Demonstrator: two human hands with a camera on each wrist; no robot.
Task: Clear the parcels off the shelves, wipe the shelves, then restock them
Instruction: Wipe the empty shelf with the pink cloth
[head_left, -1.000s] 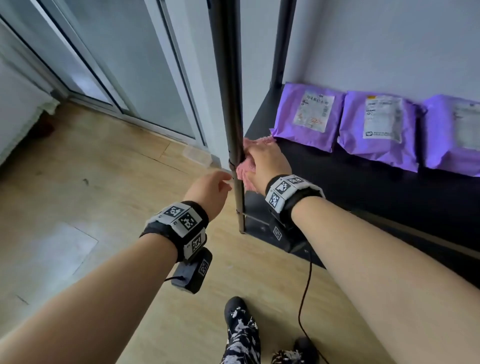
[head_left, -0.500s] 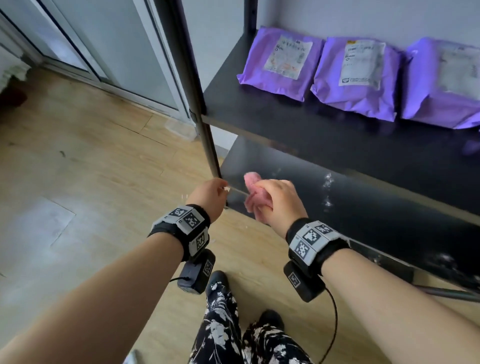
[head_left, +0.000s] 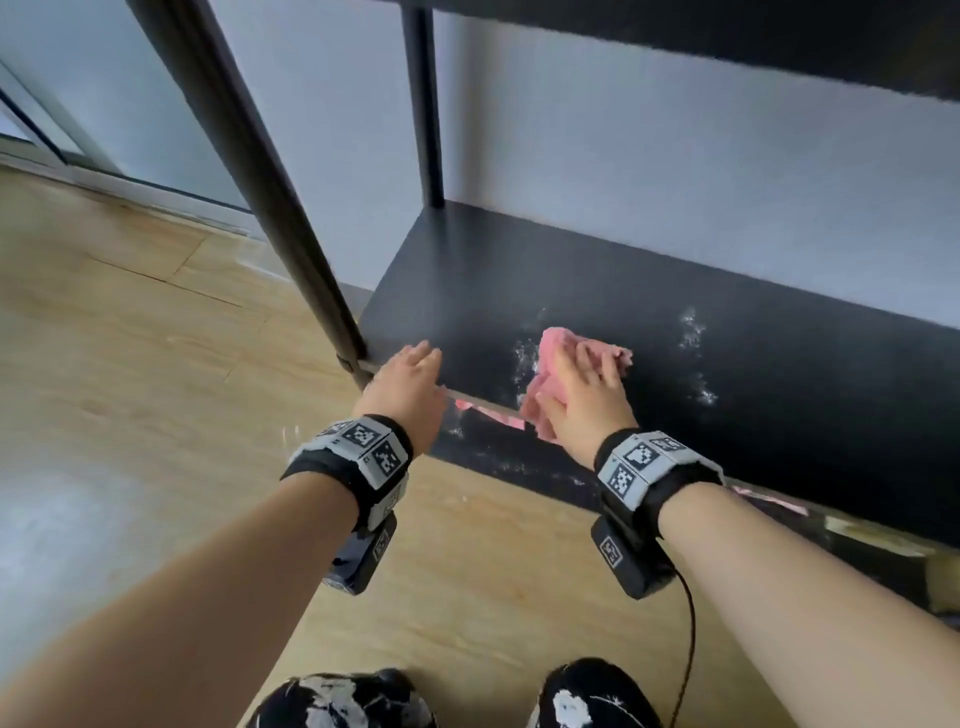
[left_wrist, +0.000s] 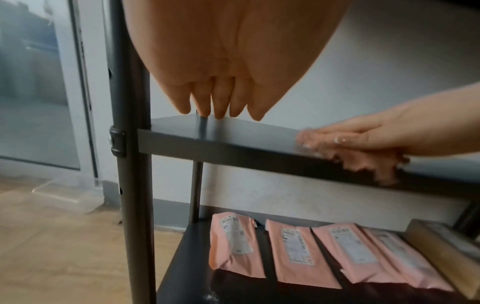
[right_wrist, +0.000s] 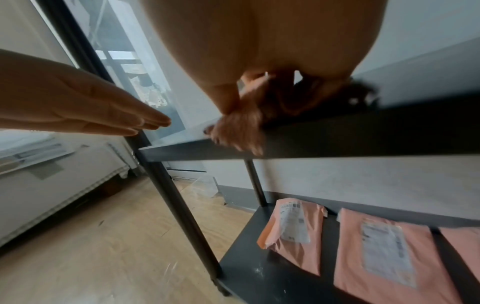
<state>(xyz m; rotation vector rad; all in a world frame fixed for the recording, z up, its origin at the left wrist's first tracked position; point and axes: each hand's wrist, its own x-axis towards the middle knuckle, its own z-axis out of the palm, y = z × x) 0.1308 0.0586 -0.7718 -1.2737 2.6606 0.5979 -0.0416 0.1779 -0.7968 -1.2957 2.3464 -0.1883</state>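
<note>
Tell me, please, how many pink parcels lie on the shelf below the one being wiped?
4, in a row on the lower shelf: leftmost, second, third, fourth, next to a brown box. More may be hidden further right.

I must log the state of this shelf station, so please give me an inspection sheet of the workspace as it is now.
Surface: black shelf carries white dusty smears.
Job's things: pink cloth lies on that shelf; pink parcels lie in a row on the shelf below.
Clutter: brown box beside the parcels.
Hands: right hand presses the cloth; left hand, fingers straight, hovers at the shelf's front edge.
Cables: black cable hangs from the right wrist camera.
Surroundings: wood floor, grey wall, glass door.
</note>
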